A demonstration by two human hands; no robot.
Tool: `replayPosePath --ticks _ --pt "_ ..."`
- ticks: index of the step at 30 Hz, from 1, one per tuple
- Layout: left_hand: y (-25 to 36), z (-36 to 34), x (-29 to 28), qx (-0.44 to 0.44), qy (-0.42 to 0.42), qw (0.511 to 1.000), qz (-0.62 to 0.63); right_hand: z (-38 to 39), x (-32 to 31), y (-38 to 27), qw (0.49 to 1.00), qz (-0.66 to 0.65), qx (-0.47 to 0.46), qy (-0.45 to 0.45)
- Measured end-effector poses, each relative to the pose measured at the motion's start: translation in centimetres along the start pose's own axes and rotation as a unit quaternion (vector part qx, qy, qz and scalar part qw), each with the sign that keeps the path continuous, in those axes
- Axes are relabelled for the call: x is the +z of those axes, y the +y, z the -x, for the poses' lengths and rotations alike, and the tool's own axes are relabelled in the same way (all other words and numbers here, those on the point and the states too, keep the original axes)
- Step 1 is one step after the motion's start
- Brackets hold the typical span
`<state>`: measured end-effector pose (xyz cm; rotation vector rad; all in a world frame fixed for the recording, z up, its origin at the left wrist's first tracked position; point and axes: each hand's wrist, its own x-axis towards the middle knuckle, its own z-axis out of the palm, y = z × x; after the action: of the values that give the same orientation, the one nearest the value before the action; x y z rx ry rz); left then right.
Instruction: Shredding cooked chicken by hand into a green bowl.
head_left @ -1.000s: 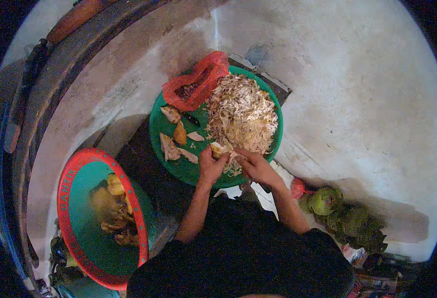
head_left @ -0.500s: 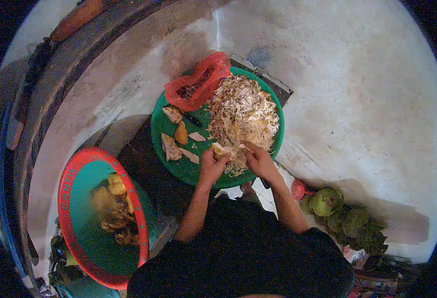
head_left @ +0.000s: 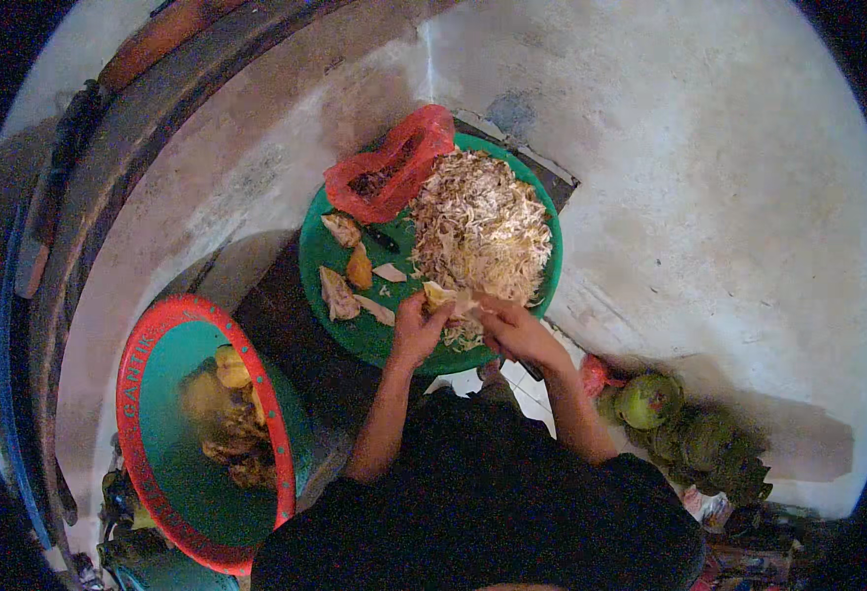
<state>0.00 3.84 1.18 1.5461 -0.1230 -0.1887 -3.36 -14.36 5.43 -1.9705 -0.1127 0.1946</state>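
Note:
My left hand (head_left: 417,327) grips a pale yellow piece of cooked chicken (head_left: 437,294) between thumb and fingers, above the near part of a round green tray (head_left: 308,261). Close on its right, my right hand (head_left: 514,332) pinches at the same meat, its fingertips partly hidden. Beyond both hands rises a large heap of shredded chicken (head_left: 483,222). To the left on the tray lie several larger pieces, among them a chicken chunk (head_left: 337,294) and a browner piece (head_left: 359,266). A black-handled object (head_left: 382,238), perhaps a knife, lies among them.
A red plastic bag (head_left: 394,169) with dark contents rests on the tray's far left. At lower left stands a green basin with a red rim (head_left: 134,394), holding more yellow-brown chicken pieces (head_left: 229,424). Green coconuts (head_left: 648,401) lie on the right by the wall (head_left: 709,197).
My right hand has turned and lowered slightly, its fingers now pointing more to the left at the meat. My left hand stays nearly in place with the chicken.

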Motion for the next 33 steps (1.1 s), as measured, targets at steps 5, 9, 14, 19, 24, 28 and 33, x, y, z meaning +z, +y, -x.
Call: replayPosePath --ticks 5,9,14,19,24,28,33 --pt "0.8 0.1 0.5 0.028 0.014 0.999 -0.036 -1.0 0.7 2.3 0.988 0.073 -0.121 0.061" --pt "0.6 0.3 0.3 0.045 0.024 0.997 -0.053 -0.4 -0.5 0.0 0.996 -0.055 0.048 0.057" --pt "-0.1 0.3 0.4 0.064 0.012 0.992 -0.107 0.0 0.5 0.9 0.999 0.009 0.003 -0.051" --pt "-0.7 0.1 0.3 0.039 0.015 0.997 -0.072 -0.6 -0.4 1.3 1.000 -0.002 -0.026 0.018" --pt "1.0 0.1 0.6 0.040 0.005 0.991 -0.131 0.1 -0.2 0.8 0.995 -0.042 0.037 -0.078" --pt "1.3 0.3 0.7 0.060 0.013 0.989 -0.136 -0.6 -1.1 1.7 0.999 -0.051 0.002 -0.006" --pt "-1.6 -0.3 0.2 -0.055 -0.015 0.993 0.108 0.9 -1.3 -0.3 0.971 -0.205 0.122 -0.033"
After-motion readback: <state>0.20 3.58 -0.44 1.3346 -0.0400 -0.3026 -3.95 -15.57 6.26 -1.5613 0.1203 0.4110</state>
